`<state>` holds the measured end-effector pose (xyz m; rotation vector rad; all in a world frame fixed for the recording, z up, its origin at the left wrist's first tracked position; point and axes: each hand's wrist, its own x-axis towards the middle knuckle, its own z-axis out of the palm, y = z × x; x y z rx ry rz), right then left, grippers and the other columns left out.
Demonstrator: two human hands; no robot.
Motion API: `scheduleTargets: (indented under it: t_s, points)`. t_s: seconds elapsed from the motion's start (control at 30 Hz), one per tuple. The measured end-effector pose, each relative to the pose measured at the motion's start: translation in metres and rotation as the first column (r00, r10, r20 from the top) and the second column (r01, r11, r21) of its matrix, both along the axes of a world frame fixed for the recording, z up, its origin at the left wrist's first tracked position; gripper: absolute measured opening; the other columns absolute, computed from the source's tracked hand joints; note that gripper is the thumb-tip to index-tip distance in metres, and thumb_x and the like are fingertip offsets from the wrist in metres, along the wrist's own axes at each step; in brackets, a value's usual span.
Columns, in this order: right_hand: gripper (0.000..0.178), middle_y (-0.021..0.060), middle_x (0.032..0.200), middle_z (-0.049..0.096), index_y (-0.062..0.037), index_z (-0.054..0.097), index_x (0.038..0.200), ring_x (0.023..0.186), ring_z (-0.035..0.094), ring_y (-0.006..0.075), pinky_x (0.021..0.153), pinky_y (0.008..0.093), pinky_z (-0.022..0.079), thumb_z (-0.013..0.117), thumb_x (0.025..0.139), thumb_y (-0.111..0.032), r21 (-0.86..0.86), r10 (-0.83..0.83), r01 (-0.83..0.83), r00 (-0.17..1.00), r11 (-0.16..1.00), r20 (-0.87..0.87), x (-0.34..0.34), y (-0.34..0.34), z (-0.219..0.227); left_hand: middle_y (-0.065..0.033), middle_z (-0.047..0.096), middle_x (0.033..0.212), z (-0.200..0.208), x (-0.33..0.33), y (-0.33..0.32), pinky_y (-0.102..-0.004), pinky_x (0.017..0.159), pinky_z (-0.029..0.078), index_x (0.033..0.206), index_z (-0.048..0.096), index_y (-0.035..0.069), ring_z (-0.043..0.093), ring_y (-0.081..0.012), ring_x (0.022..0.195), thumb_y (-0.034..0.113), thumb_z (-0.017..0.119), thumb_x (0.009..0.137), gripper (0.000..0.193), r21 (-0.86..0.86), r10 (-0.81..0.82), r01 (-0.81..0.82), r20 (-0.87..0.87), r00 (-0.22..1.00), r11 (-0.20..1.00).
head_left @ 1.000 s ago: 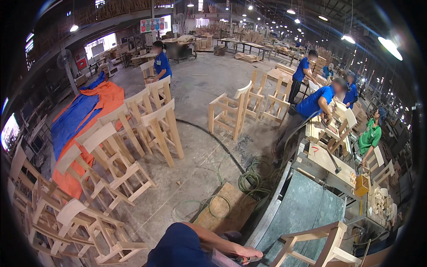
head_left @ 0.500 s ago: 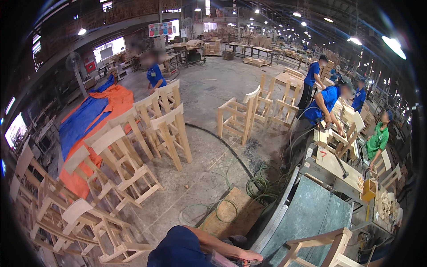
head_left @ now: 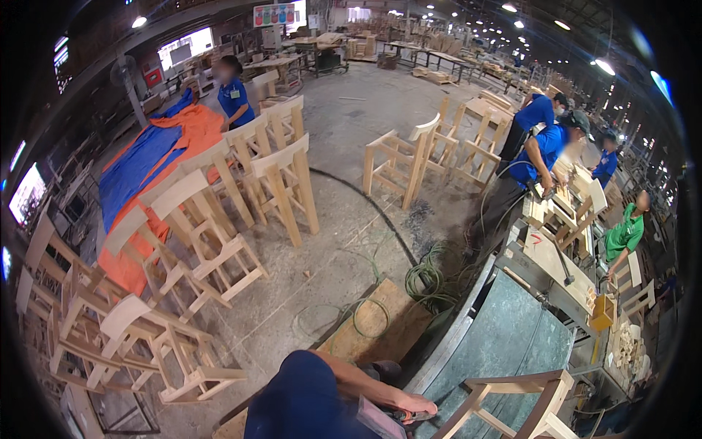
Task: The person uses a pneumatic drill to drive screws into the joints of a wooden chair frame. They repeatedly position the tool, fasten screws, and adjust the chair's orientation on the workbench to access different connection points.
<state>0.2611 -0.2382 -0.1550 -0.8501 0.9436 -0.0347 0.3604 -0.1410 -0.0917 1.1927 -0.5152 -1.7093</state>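
My left arm, in a dark blue sleeve, comes in at the bottom middle. Its forearm reaches right to my left hand [head_left: 418, 404], whose fingers are closed round a small orange-and-dark tool [head_left: 404, 416] of a kind I cannot make out. A pinkish flat piece [head_left: 380, 418] shows beside the wrist. Just right of the hand, a pale wooden chair frame [head_left: 513, 383] rests on the grey-green bench top [head_left: 488, 344], cut off by the lower edge. My right hand is out of sight.
Unfinished wooden chairs [head_left: 208, 219] crowd the left, beside an orange-and-blue tarp [head_left: 146, 164]. A green hose [head_left: 424, 285] coils near a plywood board [head_left: 387, 318]; a black hose [head_left: 365, 197] crosses the floor. Co-workers [head_left: 545, 150] work along the right; another [head_left: 235, 99] stands far left.
The view has tipped down a little, and things in it sit higher. My left hand stays by the chair frame, still closed on the tool. The far-left person has shifted left.
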Motion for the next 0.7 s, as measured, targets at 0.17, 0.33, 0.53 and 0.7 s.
scheduleTargets:
  t_s: [0.17,0.33,0.53,0.7]
  points:
    - [0.035,0.0033,0.062,0.056,-0.0094,0.058,0.074,0.052,0.053,0.0159,0.046,0.0304,0.044,0.061,0.092,-0.04,-0.027,0.009,-0.012,0.992,1.0,-0.124,-0.041,0.004,-0.034,-0.0115,0.055,0.066,-0.01,-0.005,0.005,-0.0382,0.039,0.04,0.087,0.058,0.009,0.053,-0.0218,0.043,0.042,0.053,0.084,0.034,0.044,-0.007,0.008,-0.019,1.0,0.999]
    - [0.037,0.0029,0.06,0.055,-0.0099,0.058,0.073,0.05,0.053,0.0157,0.045,0.031,0.044,0.061,0.092,-0.041,-0.059,0.0,-0.014,0.973,0.998,-0.229,-0.089,0.012,-0.075,-0.0078,0.053,0.067,-0.015,-0.005,0.011,-0.0364,0.037,0.039,0.088,0.057,0.012,0.05,-0.0211,0.041,0.037,0.054,0.085,0.026,0.004,-0.011,0.011,-0.06,0.998,1.0]
    - [0.035,0.0062,0.059,0.054,-0.0082,0.056,0.069,0.048,0.053,0.0202,0.044,0.0364,0.044,0.058,0.094,-0.032,-0.39,0.055,-0.213,0.924,0.896,-0.378,-0.153,0.015,-0.139,-0.0044,0.053,0.067,0.012,0.009,0.005,-0.0287,0.038,0.04,0.122,0.051,0.019,0.049,-0.0153,0.044,0.037,0.047,0.098,0.031,0.153,-0.111,0.134,-0.15,0.982,0.979]
    - [0.02,0.005,0.063,0.06,-0.0075,0.063,0.074,0.051,0.057,0.0171,0.049,0.0335,0.048,0.066,0.087,-0.022,-0.255,-0.239,0.165,0.925,0.953,-0.296,-0.155,0.021,-0.132,-0.0055,0.052,0.075,0.014,0.002,-0.003,-0.0298,0.043,0.044,0.135,0.048,0.023,0.052,-0.0152,0.051,0.038,0.049,0.098,0.04,0.275,-0.073,0.121,-0.177,0.981,0.954]
